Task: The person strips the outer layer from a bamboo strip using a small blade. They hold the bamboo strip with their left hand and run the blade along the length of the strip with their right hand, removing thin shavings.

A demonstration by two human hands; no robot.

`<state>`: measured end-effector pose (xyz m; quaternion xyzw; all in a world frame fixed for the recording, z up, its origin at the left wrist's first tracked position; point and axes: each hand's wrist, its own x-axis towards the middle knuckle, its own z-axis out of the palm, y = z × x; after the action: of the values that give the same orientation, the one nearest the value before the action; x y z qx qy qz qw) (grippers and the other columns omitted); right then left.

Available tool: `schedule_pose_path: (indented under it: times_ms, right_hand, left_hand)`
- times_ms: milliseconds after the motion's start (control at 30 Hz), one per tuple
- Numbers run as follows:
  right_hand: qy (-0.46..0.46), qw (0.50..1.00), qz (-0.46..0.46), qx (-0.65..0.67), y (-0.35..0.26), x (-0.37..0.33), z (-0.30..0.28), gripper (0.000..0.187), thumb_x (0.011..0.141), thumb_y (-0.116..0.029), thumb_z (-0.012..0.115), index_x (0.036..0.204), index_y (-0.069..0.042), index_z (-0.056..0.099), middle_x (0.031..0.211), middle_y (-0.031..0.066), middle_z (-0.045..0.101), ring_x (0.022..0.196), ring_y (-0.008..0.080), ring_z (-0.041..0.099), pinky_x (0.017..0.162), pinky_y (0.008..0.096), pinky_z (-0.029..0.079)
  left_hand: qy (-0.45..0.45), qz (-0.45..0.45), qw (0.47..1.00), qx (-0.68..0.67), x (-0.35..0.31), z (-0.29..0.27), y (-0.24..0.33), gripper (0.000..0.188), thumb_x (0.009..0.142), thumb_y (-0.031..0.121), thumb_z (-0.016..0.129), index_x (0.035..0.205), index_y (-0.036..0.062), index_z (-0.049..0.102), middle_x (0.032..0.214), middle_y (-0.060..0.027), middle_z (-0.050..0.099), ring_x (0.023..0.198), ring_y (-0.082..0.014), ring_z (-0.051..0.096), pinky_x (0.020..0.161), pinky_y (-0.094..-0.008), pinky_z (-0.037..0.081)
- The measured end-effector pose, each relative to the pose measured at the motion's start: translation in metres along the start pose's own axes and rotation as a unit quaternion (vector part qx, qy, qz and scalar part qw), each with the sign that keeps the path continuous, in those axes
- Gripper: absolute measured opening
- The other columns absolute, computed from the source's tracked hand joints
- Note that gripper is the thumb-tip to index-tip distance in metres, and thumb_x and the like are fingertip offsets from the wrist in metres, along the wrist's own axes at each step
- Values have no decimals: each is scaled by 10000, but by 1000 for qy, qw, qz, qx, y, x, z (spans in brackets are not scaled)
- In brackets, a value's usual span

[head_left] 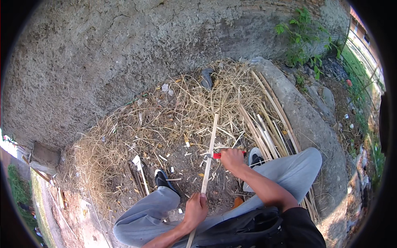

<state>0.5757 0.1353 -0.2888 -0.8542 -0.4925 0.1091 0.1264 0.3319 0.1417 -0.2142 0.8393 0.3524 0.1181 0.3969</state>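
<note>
A long, pale, flat bamboo strip (209, 159) slants from my lap up over the ground. My left hand (195, 211) is closed around its lower part, near my knees. In my right hand (232, 160) is a red-handled tool (216, 156), gripped in closed fingers. The short metal end of this tool lies against the strip around its middle; whether it is a knife or some other blade I cannot tell. Most of the red handle is hidden by my fingers.
Long split strips (264, 134) lie in a bundle by my right foot, beside a concrete edge (318, 124). Dry straw and shavings (223, 93) cover the ground before a rough wall (136, 49). A white-headed tool (137, 163) stands left of my left shoe (162, 178).
</note>
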Motion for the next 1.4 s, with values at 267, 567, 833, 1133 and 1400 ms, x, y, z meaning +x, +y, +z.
schedule_pose_path:
  times_ms: [267,567,833,1133,1400]
  right_hand:
    - [17,1000,7,-3,10,4,7,160,809,-109,571,770,-50,715,770,193,708,715,353,711,614,482,542]
    - [24,1000,6,-7,17,11,17,163,802,-114,589,760,-36,725,779,188,707,710,352,710,611,467,547]
    - [-8,1000,1,-6,18,10,20,160,798,-116,601,771,-38,737,716,184,696,696,348,710,606,463,544]
    - [-13,1000,17,6,25,9,30,189,817,-126,574,788,-44,741,798,186,715,745,350,716,645,461,552]
    - [-34,995,93,-24,61,24,40,196,857,-126,565,840,-47,744,868,183,717,827,349,715,714,461,565]
  left_hand:
    - [-16,4,1000,-5,-16,-11,-1,203,963,89,491,817,-33,560,759,-238,578,696,-442,584,632,-506,458]
    - [-42,-63,997,0,-49,-18,-1,186,963,113,511,851,-1,604,780,-212,616,723,-423,622,648,-479,485]
    - [-32,-13,998,51,-59,-12,-18,253,1006,197,477,864,30,602,817,-154,664,577,-314,625,554,-397,486]
    - [-69,-41,994,78,-69,-13,-27,212,934,140,479,1038,36,631,804,-222,670,714,-437,639,597,-520,476]
    - [-132,-151,979,-38,-84,-40,14,172,956,92,451,986,31,609,731,-194,635,698,-421,638,617,-493,472]
